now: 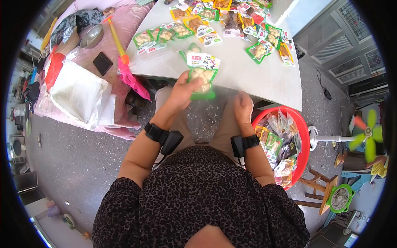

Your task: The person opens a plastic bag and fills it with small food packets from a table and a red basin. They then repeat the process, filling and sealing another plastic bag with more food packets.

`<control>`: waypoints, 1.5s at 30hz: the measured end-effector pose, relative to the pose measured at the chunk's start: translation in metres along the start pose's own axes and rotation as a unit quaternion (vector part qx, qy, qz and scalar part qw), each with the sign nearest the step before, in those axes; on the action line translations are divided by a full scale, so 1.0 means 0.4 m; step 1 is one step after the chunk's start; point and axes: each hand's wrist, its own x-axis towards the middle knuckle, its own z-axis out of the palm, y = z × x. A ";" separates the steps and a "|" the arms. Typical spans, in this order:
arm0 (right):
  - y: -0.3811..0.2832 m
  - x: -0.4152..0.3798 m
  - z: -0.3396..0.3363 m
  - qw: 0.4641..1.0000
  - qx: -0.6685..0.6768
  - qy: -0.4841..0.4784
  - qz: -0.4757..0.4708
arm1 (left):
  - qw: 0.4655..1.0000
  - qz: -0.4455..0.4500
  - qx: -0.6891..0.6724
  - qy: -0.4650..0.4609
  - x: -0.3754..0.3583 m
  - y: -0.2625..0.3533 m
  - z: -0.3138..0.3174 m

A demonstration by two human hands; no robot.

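A green-edged snack packet with a white printed top and pale pieces showing through its clear front is in my left hand. My thumb lies across its front, and the packet hangs upright over the near table edge. Just behind it, another green packet lies partly hidden on the table. By the table's near edge, above my thigh, is my right hand. Its fingers are curled in and partly hidden, with nothing visible in them.
Several green, yellow and dark packets lie across the far side of the white table. A red tub of packets stands to my right, by a wooden stool. On the left is a pink-covered bed.
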 end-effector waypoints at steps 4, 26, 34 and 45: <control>0.000 0.000 0.000 1.000 -0.004 0.001 -0.005 | 1.000 -0.003 0.005 -0.009 -0.003 0.000 0.000; -0.030 -0.005 -0.004 0.999 -0.022 -0.027 -0.001 | 0.999 -0.011 0.001 -0.038 -0.038 -0.020 0.035; -0.034 -0.005 0.003 0.999 -0.015 -0.017 -0.023 | 0.999 -0.001 0.005 -0.041 -0.047 -0.018 0.033; -0.168 0.069 -0.046 0.831 0.462 -0.172 0.258 | 0.970 -0.101 0.165 -0.149 -0.060 -0.014 0.030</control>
